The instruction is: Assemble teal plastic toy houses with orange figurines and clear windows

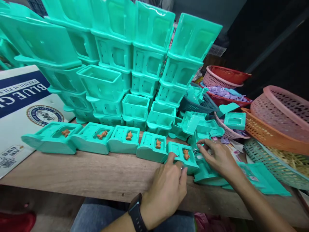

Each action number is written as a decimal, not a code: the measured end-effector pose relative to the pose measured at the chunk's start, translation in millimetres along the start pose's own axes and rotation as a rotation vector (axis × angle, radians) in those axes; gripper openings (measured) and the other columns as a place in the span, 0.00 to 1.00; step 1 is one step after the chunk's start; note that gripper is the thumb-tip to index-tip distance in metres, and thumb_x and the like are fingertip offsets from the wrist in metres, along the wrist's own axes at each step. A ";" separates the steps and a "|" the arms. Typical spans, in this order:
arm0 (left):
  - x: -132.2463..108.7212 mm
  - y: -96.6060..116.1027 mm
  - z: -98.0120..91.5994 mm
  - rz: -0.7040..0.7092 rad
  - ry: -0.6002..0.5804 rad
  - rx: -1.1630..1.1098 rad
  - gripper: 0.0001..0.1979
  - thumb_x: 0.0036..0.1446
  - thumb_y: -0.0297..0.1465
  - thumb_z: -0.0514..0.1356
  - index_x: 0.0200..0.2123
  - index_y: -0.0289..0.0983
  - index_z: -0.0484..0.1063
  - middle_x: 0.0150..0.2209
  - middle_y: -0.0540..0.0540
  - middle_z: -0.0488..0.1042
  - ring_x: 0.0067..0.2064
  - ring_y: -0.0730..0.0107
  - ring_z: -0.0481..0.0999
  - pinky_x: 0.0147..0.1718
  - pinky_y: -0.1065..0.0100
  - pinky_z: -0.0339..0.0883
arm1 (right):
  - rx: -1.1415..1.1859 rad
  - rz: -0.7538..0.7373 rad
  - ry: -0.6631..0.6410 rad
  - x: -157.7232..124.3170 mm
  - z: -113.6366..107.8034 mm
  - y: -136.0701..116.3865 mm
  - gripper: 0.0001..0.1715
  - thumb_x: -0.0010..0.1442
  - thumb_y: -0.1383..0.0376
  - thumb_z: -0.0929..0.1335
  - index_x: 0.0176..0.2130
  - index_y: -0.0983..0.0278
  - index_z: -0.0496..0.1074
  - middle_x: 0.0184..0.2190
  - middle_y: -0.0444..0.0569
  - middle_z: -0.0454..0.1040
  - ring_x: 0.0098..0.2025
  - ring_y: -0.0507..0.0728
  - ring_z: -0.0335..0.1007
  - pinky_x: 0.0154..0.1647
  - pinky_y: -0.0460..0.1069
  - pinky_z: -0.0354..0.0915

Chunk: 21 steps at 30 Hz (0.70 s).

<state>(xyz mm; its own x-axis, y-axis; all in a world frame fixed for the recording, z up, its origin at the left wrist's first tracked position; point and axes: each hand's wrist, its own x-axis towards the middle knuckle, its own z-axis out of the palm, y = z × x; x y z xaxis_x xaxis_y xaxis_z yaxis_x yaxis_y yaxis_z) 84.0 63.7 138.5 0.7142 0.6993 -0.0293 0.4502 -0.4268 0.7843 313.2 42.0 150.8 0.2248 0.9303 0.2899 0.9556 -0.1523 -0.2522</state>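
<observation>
Five turquoise plastic boxes lie in a row along the wooden table, each with a small orange animal figure [158, 143] in its recess. My left hand [166, 185], wearing a dark watch, rests bent fingers on the near edge of the rightmost box [177, 149]. Inside that box lies another orange figure [186, 154]. Just right of it, my right hand [218, 158] has thumb and index finger bent together over another turquoise plastic piece [207, 174]. Whatever sits between those fingertips is too small to make out.
Stacked turquoise housings [145, 61] rise behind the row. A printed carton [24, 129] stands at the left. Loose turquoise parts [193, 122] and baskets, including a pink basket [280, 109] and an orange basket [270, 132], crowd the right. Flat turquoise sheets [270, 182] lie near the right edge.
</observation>
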 end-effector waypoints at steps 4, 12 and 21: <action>-0.7 -1.5 3.2 0.012 0.013 0.012 0.17 0.74 0.32 0.47 0.48 0.37 0.76 0.54 0.37 0.72 0.46 0.51 0.80 0.49 0.49 0.76 | -0.003 -0.010 -0.009 -6.0 0.7 1.0 0.21 0.62 0.54 0.62 0.35 0.61 0.80 0.21 0.49 0.75 0.24 0.59 0.73 0.26 0.50 0.59; 0.2 -0.1 3.3 -0.007 -0.010 0.035 0.17 0.75 0.33 0.47 0.48 0.37 0.75 0.56 0.37 0.71 0.46 0.52 0.81 0.49 0.50 0.77 | -0.079 -0.084 0.017 -6.5 -0.9 1.2 0.21 0.64 0.56 0.61 0.37 0.62 0.80 0.21 0.49 0.76 0.25 0.60 0.74 0.25 0.50 0.60; -0.7 1.0 4.7 -0.001 -0.011 0.063 0.17 0.75 0.32 0.47 0.47 0.36 0.75 0.57 0.36 0.71 0.45 0.52 0.81 0.49 0.48 0.77 | -0.171 -0.156 0.009 -2.6 1.1 -3.2 0.19 0.62 0.59 0.62 0.37 0.64 0.79 0.23 0.53 0.78 0.24 0.62 0.74 0.25 0.51 0.57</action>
<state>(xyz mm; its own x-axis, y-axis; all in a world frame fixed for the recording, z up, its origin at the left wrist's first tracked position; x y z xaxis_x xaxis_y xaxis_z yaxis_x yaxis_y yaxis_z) 86.5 60.2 136.4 0.7195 0.6935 -0.0369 0.4831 -0.4617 0.7439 309.3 40.4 149.8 0.0730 0.9442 0.3212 0.9971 -0.0623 -0.0437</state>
